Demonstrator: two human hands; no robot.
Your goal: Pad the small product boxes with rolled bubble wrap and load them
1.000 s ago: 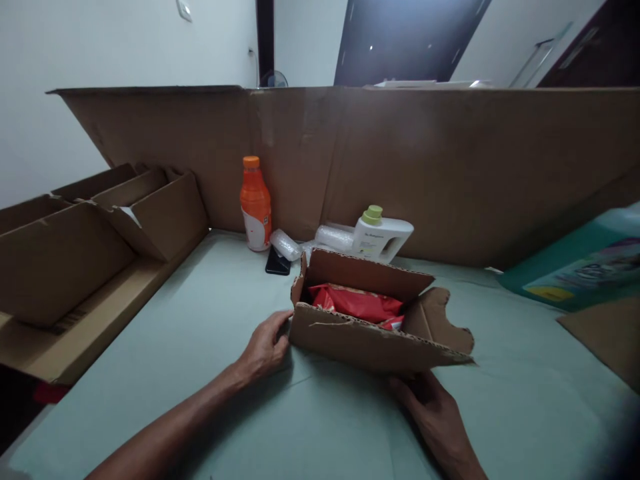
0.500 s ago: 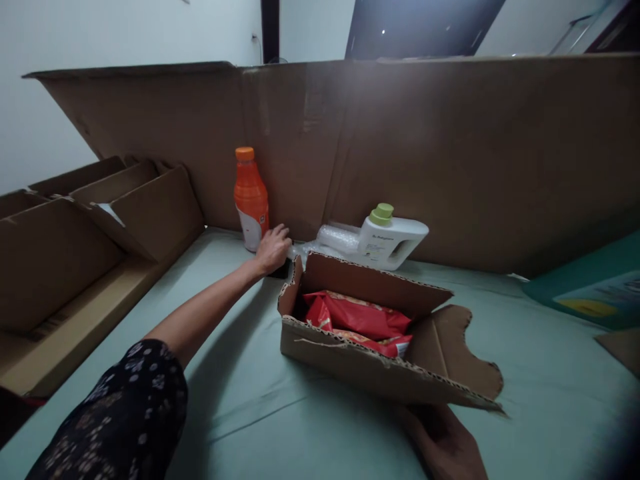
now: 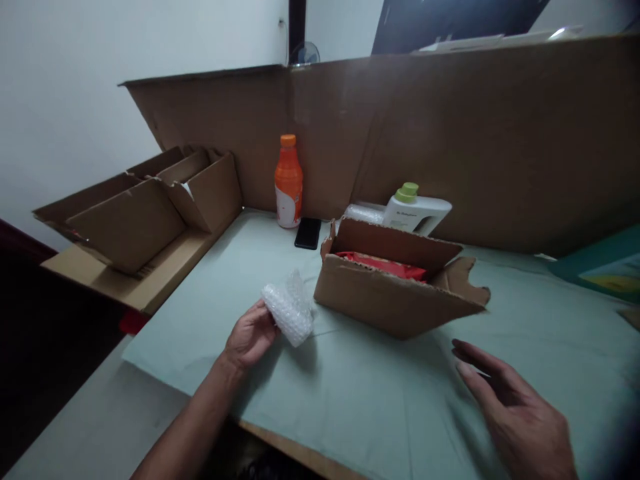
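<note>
My left hand [image 3: 251, 335] grips a piece of bubble wrap [image 3: 291, 313], held above the pale green cloth near the table's front. To the right of it stands an open cardboard box [image 3: 367, 300] with torn edges; red packets [image 3: 383, 265] show inside. My right hand [image 3: 520, 407] is in front of the box at the lower right, apart from it, fingers parted and nothing in them. A dark phone [image 3: 308, 233] lies behind the bubble wrap, next to an upright orange bottle [image 3: 289, 180].
A white jug with a green cap [image 3: 417, 208] stands behind the box, beside more bubble wrap [image 3: 364, 213]. A cardboard divider box [image 3: 165, 213] is at the left and a teal container [image 3: 607, 267] at the right. A tall cardboard wall [image 3: 465, 140] closes off the back.
My left hand has come from beside the orange bottle toward me with the bubble wrap, uncovering the phone. My right hand has moved away from the box to the right.
</note>
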